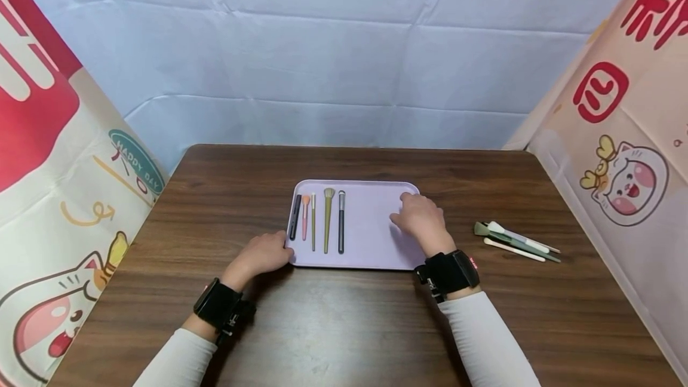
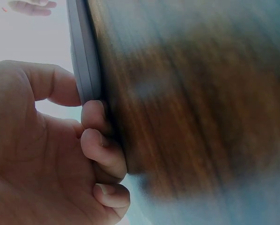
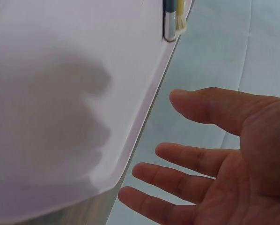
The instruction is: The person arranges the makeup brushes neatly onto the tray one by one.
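A lilac tray (image 1: 371,220) lies on the table, with several slim makeup tools in a row on its left half. They include a black pen-like stick (image 1: 295,217), a pink brush (image 1: 305,220), an olive brush (image 1: 327,229) and a dark-handled brush (image 1: 341,229). My left hand (image 1: 267,252) pinches the tray's near left corner; the left wrist view shows thumb and fingers on either side of the rim (image 2: 84,56). Over the tray's right part hovers my right hand (image 1: 421,218), its fingers apart and holding nothing in the right wrist view.
To the right of the tray, a loose pile of brushes lies on the wooden table (image 1: 344,327), among them a green brush (image 1: 516,240) and a white-handled stick (image 1: 513,249). A pale cloth (image 1: 322,64) hangs behind, with printed panels (image 1: 618,178) at both sides.
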`<state>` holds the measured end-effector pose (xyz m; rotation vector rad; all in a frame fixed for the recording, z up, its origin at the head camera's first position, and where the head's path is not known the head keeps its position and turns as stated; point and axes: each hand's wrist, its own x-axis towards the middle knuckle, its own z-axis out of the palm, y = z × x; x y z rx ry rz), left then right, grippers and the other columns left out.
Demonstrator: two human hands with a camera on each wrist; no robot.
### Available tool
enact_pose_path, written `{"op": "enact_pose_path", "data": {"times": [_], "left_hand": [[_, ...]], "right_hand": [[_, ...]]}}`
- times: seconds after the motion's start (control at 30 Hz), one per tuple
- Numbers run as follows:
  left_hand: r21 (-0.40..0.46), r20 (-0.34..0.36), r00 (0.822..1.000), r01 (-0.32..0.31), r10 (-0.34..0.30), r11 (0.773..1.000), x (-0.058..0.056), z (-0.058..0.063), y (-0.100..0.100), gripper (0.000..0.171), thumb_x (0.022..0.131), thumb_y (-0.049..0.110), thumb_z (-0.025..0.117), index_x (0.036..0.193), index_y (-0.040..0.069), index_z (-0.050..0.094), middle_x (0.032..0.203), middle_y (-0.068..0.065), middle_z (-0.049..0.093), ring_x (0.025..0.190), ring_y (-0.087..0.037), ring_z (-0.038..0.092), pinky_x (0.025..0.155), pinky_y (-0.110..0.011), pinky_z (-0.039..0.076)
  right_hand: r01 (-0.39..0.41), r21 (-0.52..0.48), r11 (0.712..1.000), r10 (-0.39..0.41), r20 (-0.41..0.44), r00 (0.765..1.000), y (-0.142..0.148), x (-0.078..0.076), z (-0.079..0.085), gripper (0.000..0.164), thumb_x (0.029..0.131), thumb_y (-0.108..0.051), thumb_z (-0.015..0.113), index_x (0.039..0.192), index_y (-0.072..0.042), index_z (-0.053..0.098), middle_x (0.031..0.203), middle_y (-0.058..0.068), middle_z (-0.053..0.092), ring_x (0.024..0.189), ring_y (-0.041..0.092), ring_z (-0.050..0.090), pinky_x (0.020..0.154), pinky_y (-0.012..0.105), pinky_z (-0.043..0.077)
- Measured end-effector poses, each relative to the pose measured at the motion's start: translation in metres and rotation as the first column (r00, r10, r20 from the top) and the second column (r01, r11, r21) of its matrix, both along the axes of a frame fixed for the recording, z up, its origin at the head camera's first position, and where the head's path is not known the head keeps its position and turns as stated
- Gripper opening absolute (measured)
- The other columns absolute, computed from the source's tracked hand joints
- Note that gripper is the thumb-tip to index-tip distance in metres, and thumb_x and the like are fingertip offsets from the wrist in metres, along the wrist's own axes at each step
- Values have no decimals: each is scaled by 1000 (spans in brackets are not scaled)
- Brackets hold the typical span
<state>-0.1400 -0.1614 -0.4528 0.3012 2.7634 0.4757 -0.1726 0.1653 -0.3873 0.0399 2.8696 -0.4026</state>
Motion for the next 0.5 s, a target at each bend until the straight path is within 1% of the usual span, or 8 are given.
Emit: {"op": "enact_pose_path", "data": {"times": [0.33,0.5], "left_hand": [[6,1,1000,0,0,1000,1,2,0,29,92,25,56,107,1,63,91,-11,65,77,-24,56,74,-43,48],[4,3,1000,1,-1,1000,1,1,0,30,92,25,56,107,1,63,92,-12,65,77,-24,56,74,-43,48]], "right_hand": [[34,-19,999,-34,19,999,25,9,-2,63,96,-30,61,146,4,45,142,30,51,128,48,49,100,66,39],[66,-27,997,-65,31,997,37,15,-2,64,97,-31,61,146,6,44,144,33,47,130,50,46,102,68,36]]}}
